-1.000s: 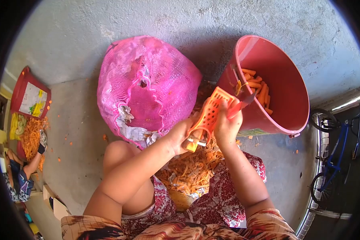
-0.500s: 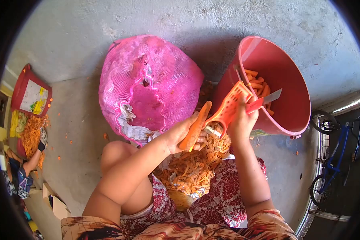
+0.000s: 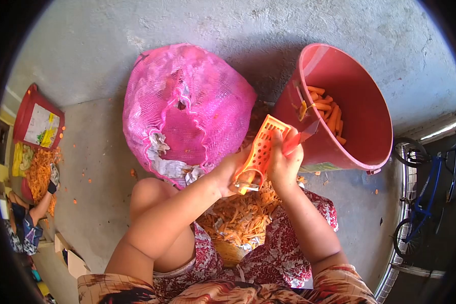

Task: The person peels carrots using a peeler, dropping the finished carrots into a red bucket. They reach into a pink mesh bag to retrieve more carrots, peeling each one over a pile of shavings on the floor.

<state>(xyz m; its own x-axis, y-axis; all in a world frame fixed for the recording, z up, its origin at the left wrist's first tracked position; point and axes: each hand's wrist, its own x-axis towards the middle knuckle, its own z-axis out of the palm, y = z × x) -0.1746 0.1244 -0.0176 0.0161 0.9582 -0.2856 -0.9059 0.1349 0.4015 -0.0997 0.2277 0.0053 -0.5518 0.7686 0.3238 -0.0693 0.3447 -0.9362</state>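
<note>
My left hand (image 3: 230,172) is closed round a carrot (image 3: 247,181), mostly hidden under an orange peeler (image 3: 262,152). The peeler, with a slotted and holed body, lies over the carrot, its blade end near my left fingers. In my right hand (image 3: 286,161) are the peeler and a red-handled knife (image 3: 299,141), whose blade points up and right toward the bucket. Below both hands a heap of orange peelings (image 3: 238,218) lies between my knees. Peeled carrots (image 3: 331,114) rest inside the large red bucket (image 3: 347,61) at the right.
A pink mesh sack (image 3: 187,101) with paper in it stands ahead, against the wall. At the far left, another person's gloved hand (image 3: 54,175) is by more peelings (image 3: 38,172) and a second red bucket (image 3: 43,124). A blue bicycle (image 3: 424,197) is at the right.
The peeler and knife have moved left and down from the bucket side, and the peeler now covers the carrot. My left hand has turned, hiding most of the carrot.
</note>
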